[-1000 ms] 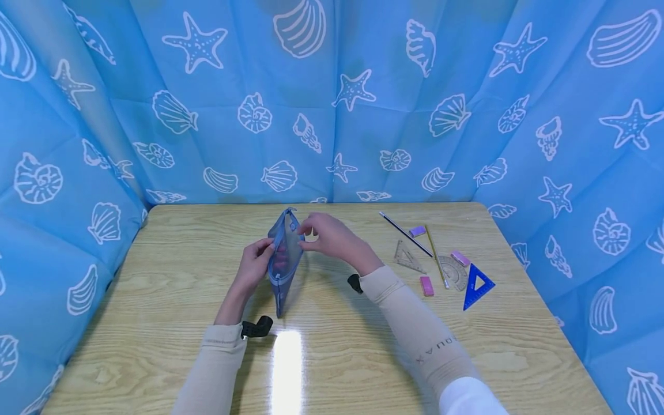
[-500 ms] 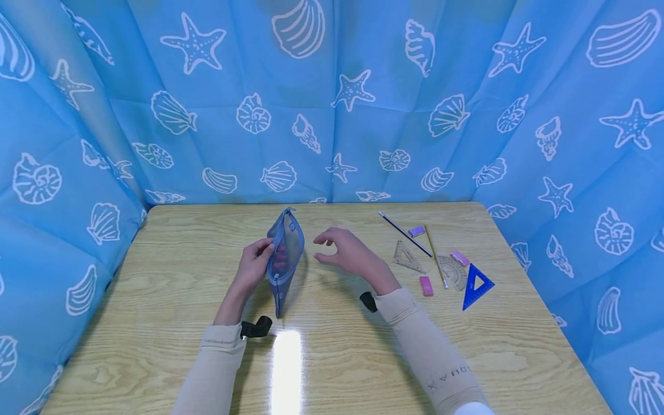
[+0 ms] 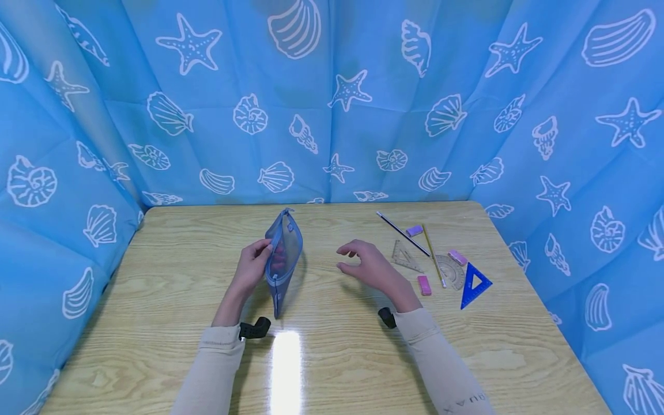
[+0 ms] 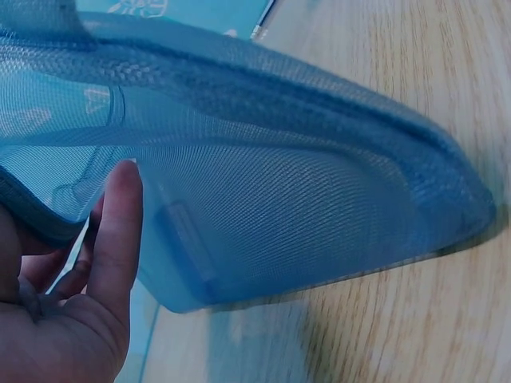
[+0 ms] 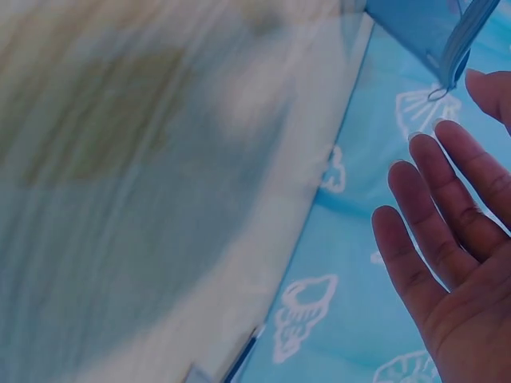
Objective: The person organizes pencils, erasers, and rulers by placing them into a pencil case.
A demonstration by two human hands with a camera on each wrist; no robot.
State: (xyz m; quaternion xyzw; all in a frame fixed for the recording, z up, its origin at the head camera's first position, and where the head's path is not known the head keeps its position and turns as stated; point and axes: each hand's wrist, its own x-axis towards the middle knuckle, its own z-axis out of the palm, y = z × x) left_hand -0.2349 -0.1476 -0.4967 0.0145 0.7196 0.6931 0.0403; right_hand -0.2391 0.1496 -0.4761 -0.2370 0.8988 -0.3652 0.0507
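Observation:
A blue mesh zip pouch (image 3: 290, 259) stands on its edge with its mouth spread. My left hand (image 3: 251, 266) pinches the near-left rim of its mouth; in the left wrist view the thumb of that hand (image 4: 88, 319) lies against the mesh (image 4: 287, 215). Something pinkish-red (image 3: 278, 258) shows inside the pouch, too unclear to name. To the right of the pouch, my right hand (image 3: 369, 266) hovers above the table with nothing in it. Its fingers are apart and relaxed in the right wrist view, where the palm (image 5: 471, 319) shows bare.
Right of my right hand lie a dark pencil (image 3: 403, 234), a yellow pencil (image 3: 433, 256), a clear set square (image 3: 410, 266), a protractor (image 3: 450, 272), a blue set square (image 3: 469, 289), a pink eraser (image 3: 424, 285) and two purplish erasers (image 3: 414, 230). A shell-patterned curtain (image 3: 311, 173) borders the wooden table.
My right hand has drawn back from the pouch's mouth, moving right and toward me, toward the loose stationery. The left hand keeps its hold on the pouch's rim.

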